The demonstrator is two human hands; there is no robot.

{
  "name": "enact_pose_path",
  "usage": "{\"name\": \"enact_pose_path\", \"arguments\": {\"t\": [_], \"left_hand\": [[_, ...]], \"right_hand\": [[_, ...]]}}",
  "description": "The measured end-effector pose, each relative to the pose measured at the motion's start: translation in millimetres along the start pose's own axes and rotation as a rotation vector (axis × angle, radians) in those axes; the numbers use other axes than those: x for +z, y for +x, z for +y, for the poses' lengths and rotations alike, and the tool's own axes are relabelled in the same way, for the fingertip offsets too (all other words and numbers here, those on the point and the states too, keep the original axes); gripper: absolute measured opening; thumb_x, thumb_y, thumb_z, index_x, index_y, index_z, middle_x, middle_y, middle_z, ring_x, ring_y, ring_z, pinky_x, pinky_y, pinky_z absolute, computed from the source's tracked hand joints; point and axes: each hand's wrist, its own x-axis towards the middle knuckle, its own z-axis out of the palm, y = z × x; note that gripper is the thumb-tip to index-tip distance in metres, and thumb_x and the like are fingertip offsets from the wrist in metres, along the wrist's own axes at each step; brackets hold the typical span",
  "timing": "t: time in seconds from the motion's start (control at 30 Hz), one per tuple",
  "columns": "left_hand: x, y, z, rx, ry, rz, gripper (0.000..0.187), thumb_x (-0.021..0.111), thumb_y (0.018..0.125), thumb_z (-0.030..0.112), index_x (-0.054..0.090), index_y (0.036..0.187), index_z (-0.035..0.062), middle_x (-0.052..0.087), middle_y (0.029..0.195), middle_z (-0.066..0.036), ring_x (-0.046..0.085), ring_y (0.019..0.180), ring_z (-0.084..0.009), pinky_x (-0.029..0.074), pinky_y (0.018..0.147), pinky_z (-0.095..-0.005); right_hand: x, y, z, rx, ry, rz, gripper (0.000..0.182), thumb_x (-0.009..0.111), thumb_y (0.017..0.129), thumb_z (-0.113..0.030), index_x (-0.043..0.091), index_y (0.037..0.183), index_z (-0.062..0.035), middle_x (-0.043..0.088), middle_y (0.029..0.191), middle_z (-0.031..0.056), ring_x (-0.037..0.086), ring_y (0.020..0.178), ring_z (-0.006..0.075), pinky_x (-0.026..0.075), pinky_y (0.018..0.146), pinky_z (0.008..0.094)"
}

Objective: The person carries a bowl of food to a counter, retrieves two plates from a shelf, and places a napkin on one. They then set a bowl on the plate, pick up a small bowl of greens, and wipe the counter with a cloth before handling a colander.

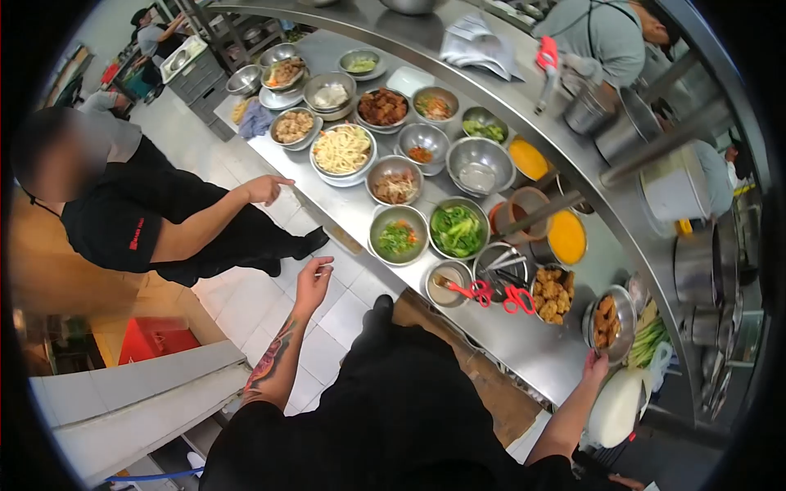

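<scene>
My right hand grips the rim of a steel bowl with browned fried pieces in it, at the right end of the steel counter. Left of that bowl is a container of golden fried pieces. My left hand hangs over the tiled floor in front of the counter, its fingers partly curled and apart, with nothing in it. The nearest bowl to it holds chopped greens with orange bits. Red-handled scissors lie by a utensil container.
Several bowls of food, one with noodles, cover the counter. A co-worker in black stands at the left, one hand pointing toward the counter. A steel shelf runs above, with another person behind it. A white lidded container stands lower right.
</scene>
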Motion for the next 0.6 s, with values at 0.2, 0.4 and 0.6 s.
{"name": "enact_pose_path", "arguments": {"t": [0.2, 0.4, 0.6], "left_hand": [[3.7, 32.5, 56.9, 0.126, -0.32, 0.11, 0.02, 0.058, 0.095, 0.011, 0.065, 0.112, 0.0022, 0.069, 0.102, -0.007, 0.065, 0.089, -0.0127, 0.052, 0.074, -0.0265], [-6.4, 151.8, 138.1, 0.236, -0.539, 0.12, 0.024, 0.055, 0.098, 0.011, 0.059, 0.118, -0.0023, 0.066, 0.112, -0.01, 0.063, 0.098, -0.0145, 0.05, 0.086, -0.028], [-111.0, 455.9, 160.1, 0.17, -1.093, 0.764, 0.014, 0.057, 0.094, 0.013, 0.062, 0.097, 0.0002, 0.066, 0.092, -0.008, 0.059, 0.074, -0.0126, 0.049, 0.065, -0.0257]], "right_hand": [[8.8, -6.3, 5.6, -0.057, -0.009, 0.082, 0.027, 0.055, 0.092, -0.017, 0.057, 0.109, 0.0033, 0.064, 0.095, 0.0127, 0.066, 0.08, 0.022, 0.058, 0.07, 0.0308], [38.9, -106.3, -6.4, -0.214, -0.07, 0.251, 0.025, 0.059, 0.09, -0.017, 0.06, 0.104, 0.0032, 0.064, 0.095, 0.0103, 0.064, 0.077, 0.0171, 0.054, 0.063, 0.0236], [-29.9, -193.6, -7.7, -0.192, -0.022, 0.143, 0.013, 0.059, 0.09, -0.017, 0.06, 0.091, -0.004, 0.057, 0.078, 0.001, 0.055, 0.065, 0.0097, 0.052, 0.057, 0.0205]]}}
